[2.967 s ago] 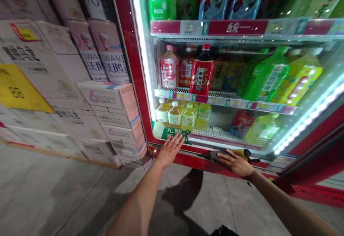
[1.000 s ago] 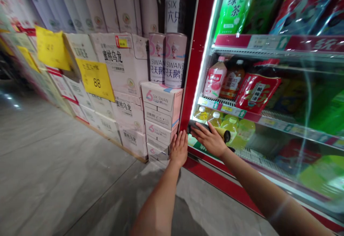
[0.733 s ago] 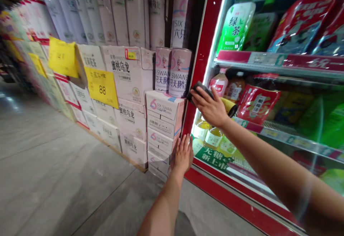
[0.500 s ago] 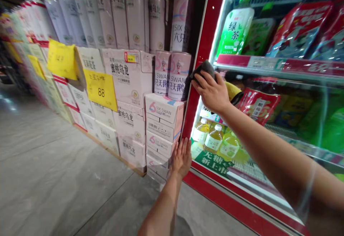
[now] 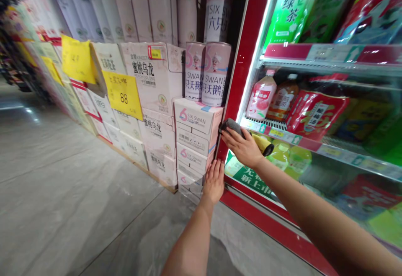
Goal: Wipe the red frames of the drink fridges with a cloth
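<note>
My right hand (image 5: 246,147) presses a dark grey and yellow cloth (image 5: 231,127) against the red door frame (image 5: 241,60) of a glass-fronted drinks cooler. The cloth's yellow end sticks out to the right of the hand, over the glass. Lower down, my left hand (image 5: 214,182) lies with fingers stretched out at the frame's left edge, beside the stacked SIX SWAN cartons (image 5: 194,119). Nothing shows in that hand; its palm is hidden. Behind the glass are a green tea bottle (image 5: 290,10), a pink-labelled bottle (image 5: 261,96) and a red pack (image 5: 317,114).
Two SWAN cans (image 5: 215,75) stand on the cartons, close to the frame. Leftward runs a long row of stacked boxes (image 5: 152,85) topped with tall cans, with yellow price signs (image 5: 124,96) hanging in front. Grey floor (image 5: 78,175) lies before them.
My right hand has slid down the red frame with the cloth, now just above my left hand. The left hand stays at the frame's edge. The camera view has tilted down somewhat.
</note>
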Action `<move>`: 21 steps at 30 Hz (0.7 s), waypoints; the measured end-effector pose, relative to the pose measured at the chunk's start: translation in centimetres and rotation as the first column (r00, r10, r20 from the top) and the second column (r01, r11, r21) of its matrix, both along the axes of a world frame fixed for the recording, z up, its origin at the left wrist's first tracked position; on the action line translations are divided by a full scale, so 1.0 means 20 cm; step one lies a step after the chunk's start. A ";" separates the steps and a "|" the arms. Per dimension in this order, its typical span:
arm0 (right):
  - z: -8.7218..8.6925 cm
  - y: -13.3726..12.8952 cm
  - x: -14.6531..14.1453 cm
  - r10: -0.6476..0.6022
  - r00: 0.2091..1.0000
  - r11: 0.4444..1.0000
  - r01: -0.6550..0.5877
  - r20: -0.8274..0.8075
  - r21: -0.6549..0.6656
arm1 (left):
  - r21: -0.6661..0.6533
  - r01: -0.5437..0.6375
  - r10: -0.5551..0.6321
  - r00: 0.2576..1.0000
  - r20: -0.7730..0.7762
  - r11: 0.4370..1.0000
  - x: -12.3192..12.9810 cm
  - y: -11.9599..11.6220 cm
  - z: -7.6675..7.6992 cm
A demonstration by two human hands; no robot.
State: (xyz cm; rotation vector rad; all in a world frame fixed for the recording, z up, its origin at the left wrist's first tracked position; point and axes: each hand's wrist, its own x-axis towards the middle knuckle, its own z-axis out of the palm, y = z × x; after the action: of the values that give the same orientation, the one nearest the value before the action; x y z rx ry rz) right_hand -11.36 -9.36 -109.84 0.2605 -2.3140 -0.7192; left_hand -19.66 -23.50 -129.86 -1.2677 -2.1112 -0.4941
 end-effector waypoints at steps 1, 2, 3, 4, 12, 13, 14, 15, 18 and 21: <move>-0.03 0.00 0.00 0.004 1.000 1.000 -0.005 0.015 0.006 | -0.009 -0.001 0.001 1.000 0.006 1.000 0.00 -0.01 -0.02; -0.06 0.00 0.01 0.009 1.000 1.000 -0.010 0.030 0.014 | -0.017 -0.003 0.003 1.000 0.011 1.000 0.00 -0.01 -0.03; -0.09 0.00 0.01 0.013 0.999 1.000 -0.014 0.043 0.021 | -0.027 -0.004 0.004 1.000 0.017 1.000 0.00 -0.02 -0.05; -0.12 0.00 0.01 0.016 0.998 0.999 -0.018 0.056 0.029 | -0.036 -0.005 0.006 1.000 0.023 0.999 0.00 -0.03 -0.07; -0.37 -0.01 0.00 0.038 0.980 0.998 -0.046 0.195 0.035 | -0.119 0.005 0.003 0.998 0.067 0.993 0.03 -0.10 -0.19; -0.42 -0.01 0.00 0.053 0.974 0.997 -0.063 0.222 0.039 | -0.129 0.007 0.002 0.998 0.070 0.992 0.03 -0.10 -0.20; -0.47 -0.01 0.00 0.066 0.966 0.996 -0.080 0.248 0.045 | -0.138 0.007 0.003 0.997 0.074 0.990 0.04 -0.11 -0.21; -0.52 -0.01 0.00 0.078 0.959 0.994 -0.095 0.271 0.050 | -0.145 0.005 0.007 0.997 0.077 0.989 0.04 -0.12 -0.22; -0.70 -0.02 0.00 0.092 0.946 0.993 -0.109 0.311 0.040 | -0.164 -0.003 0.017 0.996 0.083 0.986 0.03 -0.15 -0.25; -0.85 -0.04 -0.01 0.087 0.942 0.996 -0.089 0.323 -0.008 | -0.185 0.007 0.008 0.997 0.078 0.983 0.02 -0.20 -0.26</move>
State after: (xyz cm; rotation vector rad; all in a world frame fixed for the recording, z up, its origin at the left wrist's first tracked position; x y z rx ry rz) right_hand -11.62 -10.23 -126.82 0.5164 -2.5894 -0.6804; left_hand -19.21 -27.54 -135.12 -1.3704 -2.2663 -0.3593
